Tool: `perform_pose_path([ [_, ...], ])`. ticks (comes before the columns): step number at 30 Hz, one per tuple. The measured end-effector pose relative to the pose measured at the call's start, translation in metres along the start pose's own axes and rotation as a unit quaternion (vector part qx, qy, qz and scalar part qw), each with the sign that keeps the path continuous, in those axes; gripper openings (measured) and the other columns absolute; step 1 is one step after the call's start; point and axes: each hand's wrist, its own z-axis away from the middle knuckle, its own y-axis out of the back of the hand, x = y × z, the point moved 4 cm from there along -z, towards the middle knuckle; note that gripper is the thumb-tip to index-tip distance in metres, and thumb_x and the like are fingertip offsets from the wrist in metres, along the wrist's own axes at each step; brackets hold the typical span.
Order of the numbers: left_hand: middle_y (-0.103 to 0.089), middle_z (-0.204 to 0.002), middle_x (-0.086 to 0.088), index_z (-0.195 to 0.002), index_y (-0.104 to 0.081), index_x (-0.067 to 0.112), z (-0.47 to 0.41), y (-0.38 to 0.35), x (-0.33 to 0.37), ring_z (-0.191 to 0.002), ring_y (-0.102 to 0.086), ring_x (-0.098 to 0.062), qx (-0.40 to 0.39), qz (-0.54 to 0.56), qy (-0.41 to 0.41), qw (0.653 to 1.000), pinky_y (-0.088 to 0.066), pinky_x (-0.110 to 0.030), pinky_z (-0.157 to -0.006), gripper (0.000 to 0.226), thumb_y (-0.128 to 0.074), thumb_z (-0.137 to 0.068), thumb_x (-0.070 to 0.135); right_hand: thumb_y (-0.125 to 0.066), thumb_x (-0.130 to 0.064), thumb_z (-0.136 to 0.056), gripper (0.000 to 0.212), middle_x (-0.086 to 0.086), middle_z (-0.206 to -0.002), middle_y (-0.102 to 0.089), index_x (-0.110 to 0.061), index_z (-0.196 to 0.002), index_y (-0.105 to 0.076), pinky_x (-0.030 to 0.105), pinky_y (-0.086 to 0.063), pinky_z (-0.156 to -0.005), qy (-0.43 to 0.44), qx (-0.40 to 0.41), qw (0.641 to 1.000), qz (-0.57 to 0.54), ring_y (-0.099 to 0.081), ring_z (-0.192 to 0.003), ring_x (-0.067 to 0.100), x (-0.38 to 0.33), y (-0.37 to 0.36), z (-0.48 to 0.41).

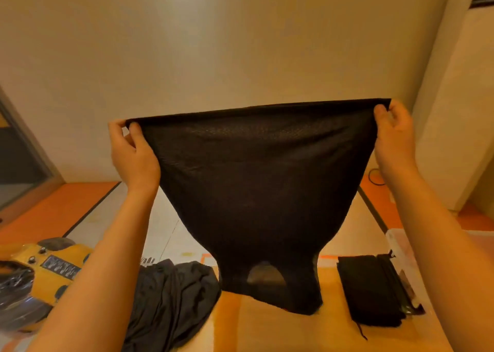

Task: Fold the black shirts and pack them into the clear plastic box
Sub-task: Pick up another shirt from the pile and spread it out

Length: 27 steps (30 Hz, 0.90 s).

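Hanging shirt (256, 191) blocks the table (267, 333) middle; crumpled shirt (171, 298) left, folded shirt (371, 290) right.

No text can be read; the dark label (62, 267) on the yellow object (37, 280) shows only blurred, illegible marks

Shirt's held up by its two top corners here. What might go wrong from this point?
1. The left hand and right hand only pinch the black shirt at its corners; one slip would likely drop it in a heap.
2. Its lower end hangs down by the crumpled dark shirt on the table; laid down carelessly, it may overlap that.
3. The folded black shirt lies near on the right and could get swept.
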Motion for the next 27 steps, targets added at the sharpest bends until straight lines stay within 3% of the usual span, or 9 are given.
perform_pose_path([
  [6, -0.035, -0.065, 0.005, -0.091, -0.039, 0.032, 0.000, 0.018, 0.025, -0.047, -0.039, 0.001, -0.034, 0.048, -0.030, 0.998, -0.029, -0.012, -0.046, 0.021, -0.033, -0.106, 0.019, -0.042, -0.029, -0.102, 0.020, -0.014, -0.084, -0.056, -0.031, -0.088, -0.056, 0.015, -0.043, -0.070, 0.009, 0.005, 1.000, 0.002, -0.054, -0.077, -0.005, -0.019, 0.015, 0.010],
  [10, -0.033, -0.061, 0.000, -0.099, -0.041, 0.028, 0.037, 0.032, 0.007, -0.042, -0.038, -0.002, -0.110, 0.020, -0.012, 0.994, -0.027, -0.011, -0.041, 0.014, -0.031, -0.107, 0.023, -0.042, -0.033, -0.102, 0.021, -0.007, -0.089, -0.059, -0.022, -0.095, -0.059, 0.030, -0.046, -0.079, -0.048, -0.044, 0.997, 0.032, -0.057, -0.089, 0.010, 0.016, 0.036, 0.043],
  [12, -0.031, -0.060, 0.000, -0.101, -0.043, 0.027, 0.062, 0.042, -0.007, -0.042, -0.037, -0.004, -0.134, -0.009, -0.011, 0.991, -0.025, -0.012, -0.040, 0.013, -0.031, -0.106, 0.023, -0.041, -0.030, -0.103, 0.022, -0.005, -0.090, -0.060, -0.021, -0.095, -0.059, 0.027, -0.046, -0.076, -0.073, -0.069, 0.994, 0.034, -0.058, -0.087, 0.008, 0.032, 0.046, 0.067],
  [15, -0.034, -0.062, -0.002, -0.108, -0.044, 0.017, 0.109, 0.060, -0.027, -0.048, -0.038, -0.007, -0.149, -0.054, 0.000, 0.987, -0.025, -0.016, -0.042, 0.015, -0.032, -0.106, 0.026, -0.041, -0.028, -0.103, 0.027, 0.008, -0.084, -0.049, -0.006, -0.090, -0.051, 0.036, -0.038, -0.070, -0.101, -0.080, 0.989, 0.075, -0.049, -0.080, 0.019, 0.058, 0.065, 0.106],
  [18, -0.040, -0.062, -0.005, -0.107, -0.043, 0.020, 0.159, 0.079, -0.042, -0.052, -0.040, -0.015, -0.156, -0.081, 0.046, 0.983, -0.028, -0.016, -0.041, 0.012, -0.032, -0.105, 0.025, -0.042, -0.030, -0.102, 0.028, 0.016, -0.080, -0.042, -0.009, -0.083, -0.045, 0.039, -0.034, -0.068, -0.134, -0.082, 0.980, 0.119, -0.044, -0.075, 0.024, 0.080, 0.084, 0.147],
  [22, -0.042, -0.065, -0.006, -0.110, -0.046, 0.017, 0.211, 0.107, -0.052, -0.055, -0.042, -0.015, -0.151, -0.094, 0.102, 0.979, -0.032, -0.018, -0.045, 0.014, -0.036, -0.105, 0.025, -0.042, -0.023, -0.102, 0.027, 0.008, -0.076, -0.044, -0.010, -0.079, -0.046, 0.033, -0.034, -0.062, -0.169, -0.090, 0.972, 0.133, -0.043, -0.073, 0.018, 0.089, 0.102, 0.197],
  [25, -0.043, -0.065, -0.005, -0.106, -0.049, 0.015, 0.243, 0.128, -0.057, -0.055, -0.045, -0.005, -0.138, -0.109, 0.129, 0.976, -0.034, -0.018, -0.049, 0.012, -0.040, -0.104, 0.023, -0.044, -0.022, -0.102, 0.022, 0.018, -0.092, -0.056, -0.005, -0.094, -0.056, 0.042, -0.048, -0.079, -0.206, -0.103, 0.966, 0.118, -0.054, -0.083, 0.023, 0.095, 0.113, 0.228],
  [27, -0.042, -0.060, -0.006, -0.106, -0.050, 0.015, 0.260, 0.141, -0.058, -0.052, -0.043, -0.010, -0.140, -0.107, 0.143, 0.974, -0.032, -0.015, -0.044, 0.012, -0.041, -0.104, 0.023, -0.044, -0.022, -0.101, 0.020, 0.015, -0.097, -0.058, -0.009, -0.096, -0.058, 0.040, -0.048, -0.082, -0.224, -0.106, 0.962, 0.111, -0.057, -0.089, 0.022, 0.097, 0.121, 0.248],
])
